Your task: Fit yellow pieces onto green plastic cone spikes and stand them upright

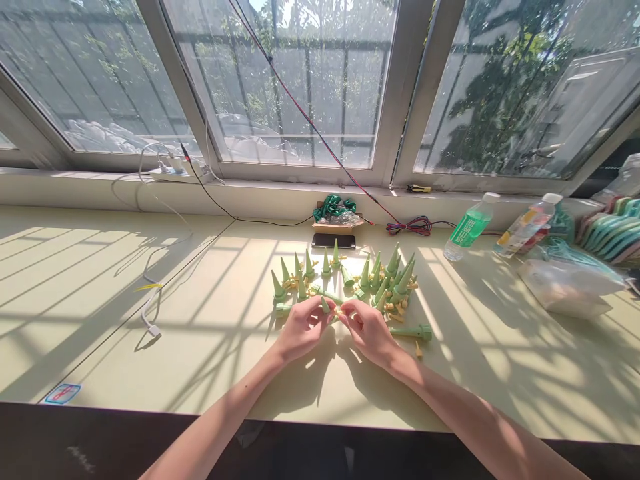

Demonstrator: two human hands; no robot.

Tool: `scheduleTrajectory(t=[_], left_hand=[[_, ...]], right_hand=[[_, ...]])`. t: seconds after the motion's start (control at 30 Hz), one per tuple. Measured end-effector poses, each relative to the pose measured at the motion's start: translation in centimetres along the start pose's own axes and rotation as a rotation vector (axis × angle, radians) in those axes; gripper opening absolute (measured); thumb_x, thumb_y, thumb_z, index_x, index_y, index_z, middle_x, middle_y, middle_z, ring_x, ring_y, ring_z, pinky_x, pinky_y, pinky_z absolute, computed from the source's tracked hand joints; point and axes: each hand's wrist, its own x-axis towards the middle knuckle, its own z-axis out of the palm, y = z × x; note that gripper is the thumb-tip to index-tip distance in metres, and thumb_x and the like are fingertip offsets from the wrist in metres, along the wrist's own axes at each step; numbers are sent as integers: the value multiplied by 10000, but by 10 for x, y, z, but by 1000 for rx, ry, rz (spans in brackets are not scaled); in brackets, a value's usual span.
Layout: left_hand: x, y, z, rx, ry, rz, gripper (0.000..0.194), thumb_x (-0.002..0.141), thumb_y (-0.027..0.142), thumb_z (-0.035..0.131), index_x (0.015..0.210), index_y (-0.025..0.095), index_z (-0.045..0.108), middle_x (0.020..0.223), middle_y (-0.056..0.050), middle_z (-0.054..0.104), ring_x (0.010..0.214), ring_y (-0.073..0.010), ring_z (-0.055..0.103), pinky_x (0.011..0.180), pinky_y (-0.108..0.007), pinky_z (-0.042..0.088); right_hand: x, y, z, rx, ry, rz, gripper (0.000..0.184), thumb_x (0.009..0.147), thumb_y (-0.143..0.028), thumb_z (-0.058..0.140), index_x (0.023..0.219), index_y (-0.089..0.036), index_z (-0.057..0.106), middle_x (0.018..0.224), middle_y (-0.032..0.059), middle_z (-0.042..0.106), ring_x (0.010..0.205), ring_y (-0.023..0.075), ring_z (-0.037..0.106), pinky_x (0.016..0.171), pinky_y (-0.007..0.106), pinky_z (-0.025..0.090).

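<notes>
Both hands meet over the table just in front of a cluster of green plastic cones (401,283). My left hand (303,327) is closed on a green cone (325,305), whose tip shows above the fingers. Fingertips of my right hand (367,328) pinch a small yellow piece (339,311) against that cone; how the two fit together is too small to tell. Many of the cones stand upright with small yellow pieces around them. A long green tube (413,331) lies to the right of my right hand, with a loose yellow piece (419,349) near it.
Behind the cones lie a black phone (334,241) and an open box (336,225) with green material. Bottles (469,228) and a plastic bag (570,283) stand to the right. A white cable (153,327) lies on the left. The table's front edge is near my forearms.
</notes>
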Motion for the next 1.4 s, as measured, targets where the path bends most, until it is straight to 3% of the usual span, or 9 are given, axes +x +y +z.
scheduleTrajectory(t=[0.27, 0.47, 0.6, 0.83, 0.97, 1.07, 1.17, 1.27, 1.4], left_hand=[[-1, 2, 1, 26, -18, 21, 91, 887, 184, 583, 924, 143, 656, 905, -66, 695, 694, -136, 644, 602, -242, 548], [0, 1, 1, 21, 13, -8, 122, 907, 229, 591, 955, 139, 659, 906, -75, 698, 725, -154, 665, 610, -250, 556], [-1, 2, 0, 40, 3, -7, 117, 898, 224, 587, 940, 138, 655, 915, -76, 700, 712, -150, 666, 612, -251, 558], [-2, 4, 1, 43, -20, -1, 95, 889, 212, 586, 916, 145, 647, 905, -72, 701, 710, -148, 665, 595, -239, 542], [-1, 3, 1, 15, 17, -25, 121, 898, 250, 600, 923, 140, 642, 906, -76, 698, 695, -146, 664, 602, -249, 554], [0, 3, 0, 14, 21, -31, 132, 902, 258, 599, 927, 136, 641, 919, -83, 697, 697, -149, 664, 604, -252, 556], [-1, 4, 0, 35, 5, -19, 112, 894, 236, 594, 916, 139, 645, 924, -81, 698, 705, -150, 664, 599, -246, 548], [-2, 5, 0, 48, -12, -8, 100, 887, 209, 580, 909, 142, 652, 910, -72, 696, 701, -144, 658, 595, -236, 538], [-1, 4, 1, 39, -9, -7, 94, 883, 212, 591, 908, 143, 650, 905, -70, 700, 687, -135, 645, 584, -226, 527]], right_hand=[[0, 11, 3, -11, -14, 8, 430, 1039, -413, 398, 685, -193, 504, 579, -25, 472, 533, 116, 414, 542, 256, 326], [0, -1, 0, 20, -19, 8, 245, 992, -394, 514, 1003, -169, 608, 832, 31, 638, 520, 94, 404, 491, 241, 312], [0, 2, 2, 9, -24, -11, 261, 998, -379, 480, 901, -166, 597, 702, -3, 560, 511, 95, 375, 489, 245, 294], [0, 12, 4, 31, -43, 24, 485, 1046, -467, 374, 666, -192, 500, 547, -19, 478, 505, 115, 427, 516, 264, 342], [0, 5, 2, 49, -36, 44, 345, 1018, -465, 464, 888, -179, 607, 661, -11, 566, 503, 106, 424, 492, 250, 320], [-1, 1, 1, 77, -49, 41, 274, 988, -442, 521, 1002, -176, 588, 751, -2, 598, 480, 87, 378, 467, 245, 280], [-1, 3, 2, 66, -54, 24, 281, 1000, -433, 486, 884, -186, 557, 665, -26, 526, 498, 97, 369, 483, 246, 274], [-1, 7, 3, 46, -53, 8, 405, 1022, -458, 427, 718, -198, 487, 564, -39, 449, 502, 105, 372, 503, 252, 297], [0, 9, 3, 65, -62, 37, 474, 1038, -485, 379, 683, -195, 499, 532, -29, 467, 487, 108, 416, 498, 254, 331]])
